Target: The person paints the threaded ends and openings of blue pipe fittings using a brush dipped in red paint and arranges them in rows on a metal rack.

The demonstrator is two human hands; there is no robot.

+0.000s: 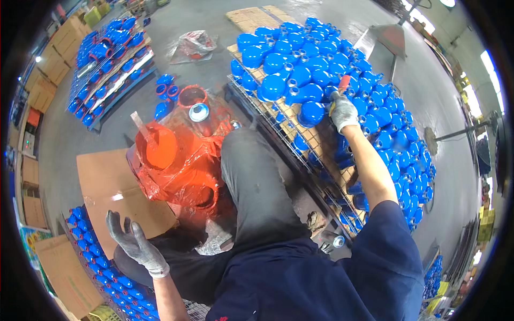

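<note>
My left hand (135, 245), in a grey-coated glove, is raised over my left leg with its fingers apart and holds nothing. My right hand (343, 111), gloved too, reaches out over a stack of glossy blue castings (307, 75). It is closed around a stubby red-ended tool (344, 83) that points away from me; the grip hides the rest of it. The nearest blue castings touch or almost touch my fingers. Between my left hand and my knee stands a paint-smeared red bucket (160, 147) with a flat stick (142, 127) standing in it.
A spray can (199, 115) stands near the bucket, beside a red-rimmed pot (192, 96). Cardboard (115, 176) lies at the left. Blue castings with red rims fill a pallet (101, 115) at the far left. Another can (338, 242) is by the wire rack (292, 139). A pallet jack (388, 40) is at the back.
</note>
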